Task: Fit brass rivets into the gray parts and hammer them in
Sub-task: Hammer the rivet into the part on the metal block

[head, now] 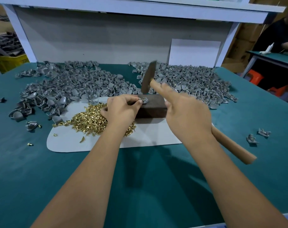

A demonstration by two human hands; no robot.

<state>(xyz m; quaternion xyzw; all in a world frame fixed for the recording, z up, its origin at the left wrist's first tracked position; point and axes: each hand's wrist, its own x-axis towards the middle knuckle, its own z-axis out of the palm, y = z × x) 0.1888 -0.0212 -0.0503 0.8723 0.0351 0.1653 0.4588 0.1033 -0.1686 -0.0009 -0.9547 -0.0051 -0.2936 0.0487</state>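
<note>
My left hand pinches a small gray part on top of a dark metal block. My right hand grips a wooden-handled hammer, its index finger stretched along the handle. The blurred hammer head hangs raised just above and behind the part. A heap of brass rivets lies on a white sheet under my left wrist. Large piles of gray parts spread across the back of the green table, on both the left and the right.
Loose gray parts lie at the right and at the left, with stray rivets near them. A white backboard and shelf close the far side. Another person sits at a table far right.
</note>
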